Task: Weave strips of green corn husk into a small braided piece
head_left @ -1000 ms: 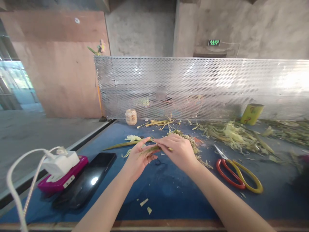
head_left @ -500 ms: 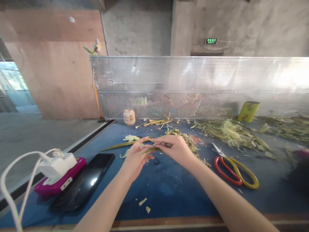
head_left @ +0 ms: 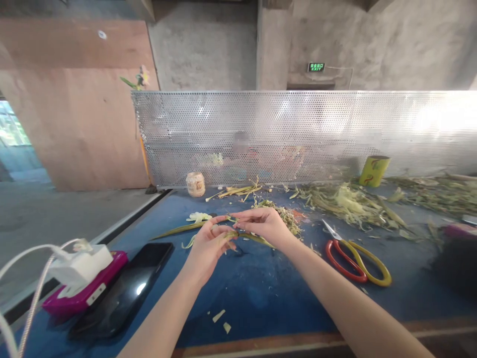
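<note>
Left hand [head_left: 204,250] and right hand [head_left: 266,224] grip a strip [head_left: 258,239] narrowly, seemingly mid-work. A leafy heap [head_left: 345,205] lies untouched at two o'clock.

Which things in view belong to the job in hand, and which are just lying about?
Job in hand:
- green strip, in the left hand, right hand at it
- leaf pile, probably
- scissors, probably; not held

Lying about, it seems:
- phone
- charger
- yellow cylinder
</note>
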The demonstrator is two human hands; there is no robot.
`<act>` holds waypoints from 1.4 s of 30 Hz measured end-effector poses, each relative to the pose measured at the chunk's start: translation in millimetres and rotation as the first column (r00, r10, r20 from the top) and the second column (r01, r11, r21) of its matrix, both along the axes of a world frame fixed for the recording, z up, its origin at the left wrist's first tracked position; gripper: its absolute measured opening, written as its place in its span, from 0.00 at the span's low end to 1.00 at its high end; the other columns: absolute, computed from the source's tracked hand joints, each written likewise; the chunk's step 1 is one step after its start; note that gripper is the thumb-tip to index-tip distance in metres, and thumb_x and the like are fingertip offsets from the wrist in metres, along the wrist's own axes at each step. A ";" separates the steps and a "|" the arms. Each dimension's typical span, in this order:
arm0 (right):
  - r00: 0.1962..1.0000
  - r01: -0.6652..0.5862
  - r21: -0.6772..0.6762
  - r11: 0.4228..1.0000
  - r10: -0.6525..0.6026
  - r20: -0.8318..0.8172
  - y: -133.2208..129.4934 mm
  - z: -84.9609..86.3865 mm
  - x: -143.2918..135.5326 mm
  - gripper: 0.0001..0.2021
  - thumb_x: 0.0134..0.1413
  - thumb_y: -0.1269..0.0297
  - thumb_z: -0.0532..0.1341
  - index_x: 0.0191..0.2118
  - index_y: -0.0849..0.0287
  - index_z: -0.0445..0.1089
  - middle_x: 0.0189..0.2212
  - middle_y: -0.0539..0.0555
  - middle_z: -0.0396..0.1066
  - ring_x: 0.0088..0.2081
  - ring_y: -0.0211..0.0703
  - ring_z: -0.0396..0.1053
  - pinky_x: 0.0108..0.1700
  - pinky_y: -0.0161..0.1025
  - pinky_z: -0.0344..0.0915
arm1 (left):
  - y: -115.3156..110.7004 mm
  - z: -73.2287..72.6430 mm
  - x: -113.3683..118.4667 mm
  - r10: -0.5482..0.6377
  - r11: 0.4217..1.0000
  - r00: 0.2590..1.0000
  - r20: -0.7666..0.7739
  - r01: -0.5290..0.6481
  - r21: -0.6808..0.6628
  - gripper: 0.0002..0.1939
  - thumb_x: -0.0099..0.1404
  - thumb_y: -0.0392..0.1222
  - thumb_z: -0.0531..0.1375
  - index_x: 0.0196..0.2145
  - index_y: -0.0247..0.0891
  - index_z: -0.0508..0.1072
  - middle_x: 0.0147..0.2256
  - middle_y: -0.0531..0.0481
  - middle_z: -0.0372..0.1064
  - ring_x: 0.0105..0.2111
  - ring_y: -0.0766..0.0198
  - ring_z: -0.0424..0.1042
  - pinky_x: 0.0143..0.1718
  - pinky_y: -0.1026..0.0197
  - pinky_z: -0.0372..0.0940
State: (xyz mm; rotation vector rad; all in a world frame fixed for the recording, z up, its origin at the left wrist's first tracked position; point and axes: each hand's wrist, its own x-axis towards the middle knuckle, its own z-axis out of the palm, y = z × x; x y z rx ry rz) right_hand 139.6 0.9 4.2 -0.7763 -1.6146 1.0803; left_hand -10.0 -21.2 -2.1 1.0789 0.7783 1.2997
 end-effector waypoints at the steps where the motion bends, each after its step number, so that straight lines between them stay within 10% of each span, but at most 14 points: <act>1: 0.999 -0.021 -0.031 0.999 0.019 -0.046 -0.4 0.2 -0.8 0.12 0.38 0.67 0.63 0.35 0.57 0.73 0.26 0.51 0.74 0.30 0.37 0.71 0.36 0.37 0.67 | 0.4 -0.4 0.0 0.000 1.000 1.000 -0.002 0.000 0.001 0.20 0.46 0.32 0.64 0.37 0.35 0.62 0.24 0.53 0.70 0.23 0.69 0.67 0.24 0.66 0.63; 15: 0.873 -0.379 -0.214 0.901 0.271 -0.405 0.3 1.2 5.3 0.11 0.38 0.74 0.61 0.31 0.55 0.74 0.23 0.47 0.73 0.29 0.32 0.70 0.37 0.32 0.63 | 2.1 2.8 2.2 -0.019 0.983 0.950 0.313 0.074 -0.166 0.07 0.51 0.25 0.56 0.22 0.34 0.64 0.24 0.49 0.71 0.25 0.70 0.71 0.26 0.71 0.68; 19: 0.873 -0.318 -0.196 0.928 0.206 -0.443 2.8 3.2 7.3 0.09 0.38 0.75 0.61 0.29 0.57 0.74 0.22 0.46 0.72 0.26 0.30 0.68 0.32 0.30 0.61 | 2.5 3.2 2.6 -0.018 0.980 0.933 0.360 0.088 -0.179 0.08 0.52 0.23 0.56 0.24 0.33 0.65 0.26 0.47 0.72 0.28 0.67 0.73 0.23 0.73 0.67; 42: 0.812 -0.566 -0.167 0.807 0.512 -0.279 -9.0 17.3 15.8 0.10 0.36 0.82 0.58 0.26 0.64 0.73 0.21 0.49 0.71 0.24 0.31 0.67 0.30 0.29 0.62 | -5.7 1.5 -2.5 -0.307 0.926 0.920 0.241 0.348 -0.149 0.10 0.47 0.24 0.62 0.28 0.31 0.66 0.22 0.49 0.68 0.18 0.74 0.66 0.15 0.76 0.59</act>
